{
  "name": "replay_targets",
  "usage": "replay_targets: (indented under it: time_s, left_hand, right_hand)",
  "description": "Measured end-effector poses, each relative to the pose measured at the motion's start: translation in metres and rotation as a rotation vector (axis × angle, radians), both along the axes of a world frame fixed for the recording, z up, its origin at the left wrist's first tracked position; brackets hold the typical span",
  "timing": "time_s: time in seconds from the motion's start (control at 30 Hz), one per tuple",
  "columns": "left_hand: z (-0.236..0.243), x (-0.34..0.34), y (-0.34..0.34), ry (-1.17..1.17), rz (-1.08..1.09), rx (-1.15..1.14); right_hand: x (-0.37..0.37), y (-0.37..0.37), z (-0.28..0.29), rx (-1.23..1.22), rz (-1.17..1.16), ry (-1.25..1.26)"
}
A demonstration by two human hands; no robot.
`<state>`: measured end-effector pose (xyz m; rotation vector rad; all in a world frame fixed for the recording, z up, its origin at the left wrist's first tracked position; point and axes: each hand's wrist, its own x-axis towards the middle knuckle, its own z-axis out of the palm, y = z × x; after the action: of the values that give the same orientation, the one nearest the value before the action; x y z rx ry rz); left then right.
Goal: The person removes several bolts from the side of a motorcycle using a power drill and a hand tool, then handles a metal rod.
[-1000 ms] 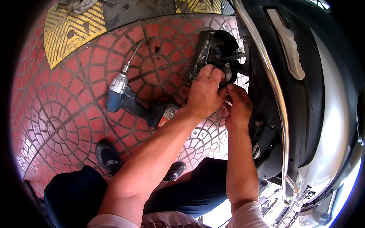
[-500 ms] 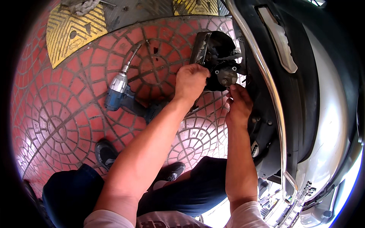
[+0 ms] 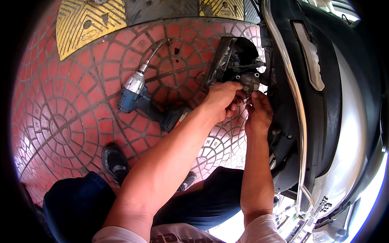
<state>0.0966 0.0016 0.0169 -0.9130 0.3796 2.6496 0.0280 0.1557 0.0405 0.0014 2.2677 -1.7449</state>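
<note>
My left hand (image 3: 221, 98) is closed against the lower left edge of a grey metal part (image 3: 249, 80) on the side of a scooter. Right beside it, my right hand (image 3: 257, 114) has its fingertips pinched at a small bolt under the same part. The two hands nearly touch. A black plastic cover (image 3: 227, 54) stands just behind the metal part. What lies between the fingers is mostly hidden.
A blue and silver power wrench (image 3: 135, 95) lies on the red patterned paving to the left of my forearm. The scooter body with its chrome rail (image 3: 295, 101) fills the right side. Yellow ramp plates (image 3: 87, 20) lie at the top. My shoe (image 3: 114, 162) and knee are below.
My left hand drew a little away to the left, then came back against the metal part. My right hand stayed at the underside of the part.
</note>
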Motion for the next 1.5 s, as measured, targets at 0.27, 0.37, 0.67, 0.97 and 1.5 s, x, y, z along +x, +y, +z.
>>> replay_targets:
  time_s: [0.27,0.37,0.67,0.97,1.5]
  left_hand:
    - [0.004,0.000,-0.012,-0.044,0.041,-0.081]
    - [0.001,0.000,-0.013,-0.029,0.033,-0.376]
    - [0.008,-0.002,-0.035,0.139,-0.225,-1.213]
    - [-0.004,-0.003,-0.036,0.150,-0.336,-1.020]
    - [-0.030,-0.005,-0.015,0.102,-0.074,-0.600]
  right_hand:
    - [-0.004,0.003,-0.001,-0.021,0.049,-0.050]
    - [-0.005,0.003,-0.001,-0.031,0.050,-0.063]
    - [-0.008,0.001,0.006,-0.007,0.105,-0.051]
    - [-0.004,-0.003,0.010,0.190,0.211,0.085]
    - [0.013,-0.018,0.046,0.443,0.211,0.076]
